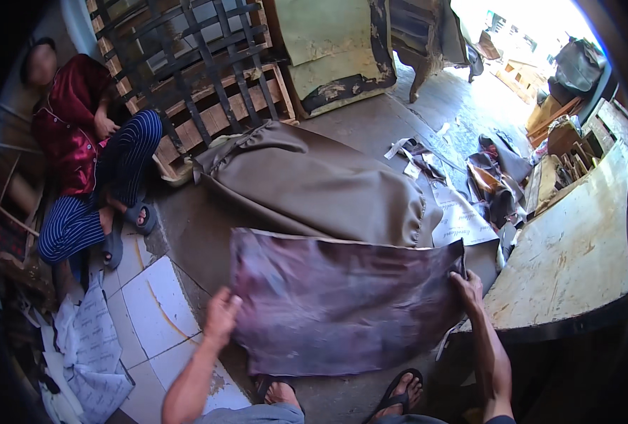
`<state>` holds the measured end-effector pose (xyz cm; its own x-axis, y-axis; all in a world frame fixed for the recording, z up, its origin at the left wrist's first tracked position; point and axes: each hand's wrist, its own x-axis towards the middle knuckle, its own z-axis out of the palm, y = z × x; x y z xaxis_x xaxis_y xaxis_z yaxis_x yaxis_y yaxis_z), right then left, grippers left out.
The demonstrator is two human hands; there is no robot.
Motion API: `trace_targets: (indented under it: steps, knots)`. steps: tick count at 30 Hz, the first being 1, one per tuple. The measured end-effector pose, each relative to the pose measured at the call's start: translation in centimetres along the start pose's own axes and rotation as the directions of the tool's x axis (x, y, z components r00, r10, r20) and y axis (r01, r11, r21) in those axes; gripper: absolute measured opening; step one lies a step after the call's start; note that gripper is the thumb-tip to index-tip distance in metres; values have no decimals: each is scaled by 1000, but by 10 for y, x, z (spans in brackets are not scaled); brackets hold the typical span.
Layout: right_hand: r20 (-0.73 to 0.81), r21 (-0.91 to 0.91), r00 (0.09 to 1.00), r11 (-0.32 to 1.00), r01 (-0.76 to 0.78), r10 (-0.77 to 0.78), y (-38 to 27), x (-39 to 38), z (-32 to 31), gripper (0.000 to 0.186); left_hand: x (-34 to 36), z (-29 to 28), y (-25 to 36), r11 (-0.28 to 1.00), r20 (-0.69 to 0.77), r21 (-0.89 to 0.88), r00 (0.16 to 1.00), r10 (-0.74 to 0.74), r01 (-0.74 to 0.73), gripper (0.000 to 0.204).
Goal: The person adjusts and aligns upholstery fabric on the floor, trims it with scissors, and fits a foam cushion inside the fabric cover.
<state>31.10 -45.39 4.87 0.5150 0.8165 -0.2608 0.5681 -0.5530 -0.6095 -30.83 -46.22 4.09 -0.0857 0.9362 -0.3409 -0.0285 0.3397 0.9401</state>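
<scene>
I hold a dark purplish-brown, creased sheet of leather-like material (346,304) stretched out between both hands. My left hand (223,314) has its fingers closed on the sheet's left edge. My right hand (467,290) pinches the right edge near the upper corner. Just beyond the sheet, a larger olive-brown, smooth material (314,177) lies on the floor, gathered in wrinkles along two edges. Printed white backing pieces (448,215) lie to its right.
A person (70,127) sits at the left beside a wooden webbed frame (261,95). Pale panels (328,49) stand behind. A pale board (554,247) and wood pieces lie right, near leather scraps (498,173). Crumpled white sheeting (88,353) lies on tiles (151,304) at lower left.
</scene>
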Motion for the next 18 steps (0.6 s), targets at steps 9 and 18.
trace_targets:
  steps: [9, 18]
  knots:
    - [432, 573, 894, 801, -170, -120, -91, -174, 57, 49, 202, -144, 161, 489, -2, 824, 861, 508, -287, 34]
    - [521, 576, 853, 726, -376, 29, -29, -121, 183, 43, 197, -89, -20, 326, -171, 945, 843, 510, -6, 56]
